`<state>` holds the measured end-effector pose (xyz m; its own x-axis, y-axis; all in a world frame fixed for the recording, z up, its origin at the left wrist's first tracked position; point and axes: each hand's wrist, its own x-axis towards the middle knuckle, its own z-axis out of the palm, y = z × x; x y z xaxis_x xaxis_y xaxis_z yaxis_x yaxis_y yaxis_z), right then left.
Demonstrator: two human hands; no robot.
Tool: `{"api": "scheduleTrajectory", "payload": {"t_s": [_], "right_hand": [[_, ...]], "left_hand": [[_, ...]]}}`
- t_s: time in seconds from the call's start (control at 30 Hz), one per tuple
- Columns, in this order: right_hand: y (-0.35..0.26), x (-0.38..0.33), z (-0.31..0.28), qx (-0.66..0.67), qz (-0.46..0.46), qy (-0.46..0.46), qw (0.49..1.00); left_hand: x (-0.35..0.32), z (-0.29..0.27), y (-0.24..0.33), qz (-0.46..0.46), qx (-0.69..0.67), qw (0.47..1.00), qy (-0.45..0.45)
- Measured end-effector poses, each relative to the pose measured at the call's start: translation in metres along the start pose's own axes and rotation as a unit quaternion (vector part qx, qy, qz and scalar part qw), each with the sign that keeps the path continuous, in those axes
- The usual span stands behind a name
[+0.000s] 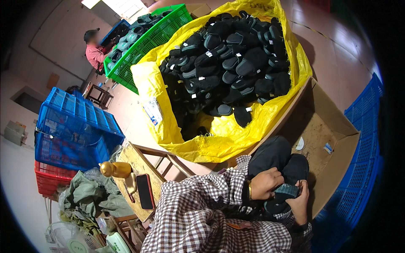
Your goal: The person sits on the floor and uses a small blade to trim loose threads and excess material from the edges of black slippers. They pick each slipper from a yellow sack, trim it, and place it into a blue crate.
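Observation:
Over my lap, both hands are on a dark shoe upper with a greenish-grey patch. My left hand is closed at its left side, the fingers curled and pinched; whether something small is also between them cannot be made out. My right hand grips the right edge of the upper, thumb below and fingers around it. Part of the upper is hidden by my hands and dark clothing. Ahead, a large yellow sack holds a heap of black shoe uppers, several with small white tags.
An open cardboard box stands to my right, beside blue crates. At left, a wooden stool bears a phone and a golden bottle-shaped object. Beyond are blue crates, a fan, a green crate and a seated person.

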<state>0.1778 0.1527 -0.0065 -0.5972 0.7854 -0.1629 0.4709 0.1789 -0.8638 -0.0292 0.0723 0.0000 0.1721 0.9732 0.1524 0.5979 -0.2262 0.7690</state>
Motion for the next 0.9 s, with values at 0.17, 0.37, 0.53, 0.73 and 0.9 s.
{"api": "scheduleTrajectory", "payload": {"t_s": [0.17,0.37,0.53,0.73,0.9], "right_hand": [[0.0,-0.002,-0.007,0.062,0.033,-0.055,0.996],[0.0,-0.006,-0.023,-0.029,-0.012,-0.074,0.997],[-0.011,-0.003,-0.023,-0.004,0.038,-0.07,0.997],[-0.008,0.005,-0.016,-0.019,-0.002,-0.049,0.999],[0.005,0.01,0.005,-0.055,-0.004,0.091,0.994]], "left_hand": [[-0.005,-0.002,0.002,-0.014,-0.007,1.0,-0.022],[0.002,-0.006,0.003,-0.006,-0.057,0.998,-0.038],[0.011,-0.004,-0.002,0.002,-0.07,0.996,-0.055],[0.007,0.005,0.004,-0.036,-0.07,0.997,0.015],[0.013,0.014,-0.003,-0.071,-0.107,0.989,0.074]]}}
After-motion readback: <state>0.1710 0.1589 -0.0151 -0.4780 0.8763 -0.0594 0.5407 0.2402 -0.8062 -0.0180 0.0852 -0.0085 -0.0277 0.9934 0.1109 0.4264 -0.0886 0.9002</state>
